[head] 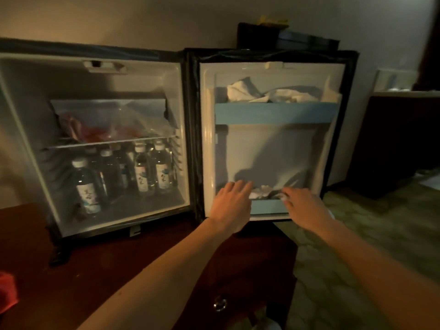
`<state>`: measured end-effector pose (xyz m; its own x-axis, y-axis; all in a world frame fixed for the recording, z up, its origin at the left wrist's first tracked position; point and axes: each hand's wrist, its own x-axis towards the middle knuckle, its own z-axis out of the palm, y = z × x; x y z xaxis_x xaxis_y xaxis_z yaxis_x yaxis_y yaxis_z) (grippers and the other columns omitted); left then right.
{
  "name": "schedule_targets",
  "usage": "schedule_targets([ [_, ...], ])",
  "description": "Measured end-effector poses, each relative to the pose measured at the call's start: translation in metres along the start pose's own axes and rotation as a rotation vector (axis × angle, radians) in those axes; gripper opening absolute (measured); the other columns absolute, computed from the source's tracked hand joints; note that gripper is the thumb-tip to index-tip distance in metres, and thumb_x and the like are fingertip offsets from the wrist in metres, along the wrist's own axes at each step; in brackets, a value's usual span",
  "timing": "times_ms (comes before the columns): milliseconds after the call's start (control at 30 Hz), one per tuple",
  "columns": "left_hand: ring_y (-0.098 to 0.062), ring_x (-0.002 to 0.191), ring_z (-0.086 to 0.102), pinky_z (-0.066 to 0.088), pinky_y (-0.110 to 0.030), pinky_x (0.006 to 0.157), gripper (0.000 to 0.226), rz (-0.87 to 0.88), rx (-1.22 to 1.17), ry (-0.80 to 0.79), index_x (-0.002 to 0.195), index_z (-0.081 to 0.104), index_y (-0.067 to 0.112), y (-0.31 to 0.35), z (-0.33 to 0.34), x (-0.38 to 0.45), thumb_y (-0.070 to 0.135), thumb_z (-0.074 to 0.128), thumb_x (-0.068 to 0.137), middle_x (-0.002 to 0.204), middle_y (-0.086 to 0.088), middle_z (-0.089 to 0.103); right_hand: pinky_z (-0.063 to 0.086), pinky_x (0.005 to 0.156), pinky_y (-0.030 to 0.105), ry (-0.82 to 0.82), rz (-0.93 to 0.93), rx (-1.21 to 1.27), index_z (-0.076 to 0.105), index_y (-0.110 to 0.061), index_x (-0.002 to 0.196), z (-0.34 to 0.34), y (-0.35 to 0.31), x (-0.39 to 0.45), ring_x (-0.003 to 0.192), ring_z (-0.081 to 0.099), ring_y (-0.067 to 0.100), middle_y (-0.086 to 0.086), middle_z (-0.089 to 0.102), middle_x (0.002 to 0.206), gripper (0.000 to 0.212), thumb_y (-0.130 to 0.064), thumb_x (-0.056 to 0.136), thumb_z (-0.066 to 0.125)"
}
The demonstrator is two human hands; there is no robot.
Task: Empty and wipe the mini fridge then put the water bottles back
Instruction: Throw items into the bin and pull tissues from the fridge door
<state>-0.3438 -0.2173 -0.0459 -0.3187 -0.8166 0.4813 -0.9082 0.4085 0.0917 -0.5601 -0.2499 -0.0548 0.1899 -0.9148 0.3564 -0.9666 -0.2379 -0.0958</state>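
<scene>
water bottles [142,170] in fridge [28,110], door [271,151] right

The mini fridge [100,75], left of centre in the frame, has a smooth, pale plastic lining with a soft sheen. Its water bottles [152,170], lower left, are clear, glossy plastic with white caps and paper-like labels. A thin wire shelf [107,142] above them looks metal, and on it lies a crinkled, shiny transparent bag [114,120]. The open door [273,148], centre right, is smooth plastic with matt blue rails; crumpled white cloth or paper [266,94] sits in its top rack. The dark wooden cabinet top [107,263], lower left, looks polished.
</scene>
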Motion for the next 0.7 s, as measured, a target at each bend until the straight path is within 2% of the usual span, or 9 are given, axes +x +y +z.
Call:
schedule_targets([
  [67,-0.029,0.131,0.044,0.038,-0.044,0.103,0.048,-0.058,-0.016,-0.112,0.147,0.034,0.025,0.003,0.006,0.011,0.026,0.045,0.100,0.143,-0.004,0.049,0.047,0.090,0.039,-0.015,-0.033,0.032,0.059,-0.024,0.124,-0.002,0.007,-0.001,0.109,0.053,0.024,0.002,0.061,0.119,0.029,-0.017,0.099,0.045],
  [133,-0.029,0.123,0.050,0.041,-0.043,0.096,0.036,-0.063,-0.002,-0.135,0.137,0.048,0.024,0.005,0.010,0.014,0.022,0.045,0.101,0.131,-0.004,0.054,0.047,0.090,0.036,0.031,-0.040,0.054,0.063,-0.023,0.118,-0.001,0.012,-0.001,0.108,0.053,0.021,0.000,0.062,0.116,0.033,-0.005,0.094,0.050],
  [267,-0.024,0.111,0.053,0.047,-0.039,0.084,0.023,-0.105,-0.097,-0.024,0.116,0.064,0.018,0.000,0.016,0.016,0.010,0.052,0.098,0.115,-0.001,0.054,0.047,0.083,0.035,0.105,-0.073,0.057,0.064,-0.018,0.114,0.000,0.015,0.000,0.103,0.053,0.022,0.002,0.064,0.111,0.033,0.002,0.090,0.054],
  [400,-0.025,0.102,0.052,0.046,-0.044,0.083,0.016,-0.066,-0.267,0.037,0.107,0.060,0.013,0.003,0.013,0.015,0.014,0.046,0.101,0.110,-0.003,0.053,0.043,0.093,0.038,0.284,-0.023,0.168,0.056,-0.011,0.127,-0.002,0.014,-0.011,0.113,0.046,0.030,0.011,0.055,0.119,0.055,0.018,0.080,0.052],
  [467,-0.025,0.095,0.053,0.045,-0.045,0.080,0.017,-0.047,-0.333,0.047,0.107,0.057,0.012,0.014,0.008,0.013,0.019,0.041,0.104,0.107,-0.003,0.051,0.043,0.094,0.040,0.349,0.045,0.194,0.055,-0.008,0.128,-0.007,0.015,-0.023,0.116,0.043,0.032,0.015,0.051,0.121,0.058,0.020,0.078,0.052],
  [533,-0.026,0.088,0.053,0.044,-0.044,0.077,0.019,-0.016,-0.373,0.064,0.103,0.054,0.010,0.029,0.008,0.011,0.023,0.039,0.105,0.101,-0.004,0.049,0.047,0.085,0.041,0.384,0.053,0.162,0.060,-0.006,0.119,-0.008,0.023,-0.038,0.108,0.045,0.033,0.016,0.050,0.112,0.048,0.018,0.078,0.056],
  [600,-0.023,0.083,0.050,0.042,-0.041,0.074,0.019,0.028,-0.400,0.049,0.099,0.052,0.010,0.045,0.016,0.007,0.023,0.039,0.105,0.097,-0.002,0.046,0.049,0.076,0.041,0.379,0.038,0.149,0.064,-0.002,0.104,-0.002,0.038,-0.058,0.094,0.048,0.033,0.016,0.051,0.100,0.029,0.014,0.081,0.058],
  [700,-0.019,0.082,0.049,0.042,-0.039,0.075,0.018,0.096,-0.454,-0.030,0.095,0.051,0.012,0.078,0.040,-0.001,0.023,0.040,0.104,0.096,0.001,0.046,0.047,0.080,0.046,0.307,0.098,0.156,0.063,-0.002,0.095,0.007,0.063,-0.098,0.091,0.049,0.033,0.017,0.052,0.099,0.011,0.002,0.089,0.055],
])
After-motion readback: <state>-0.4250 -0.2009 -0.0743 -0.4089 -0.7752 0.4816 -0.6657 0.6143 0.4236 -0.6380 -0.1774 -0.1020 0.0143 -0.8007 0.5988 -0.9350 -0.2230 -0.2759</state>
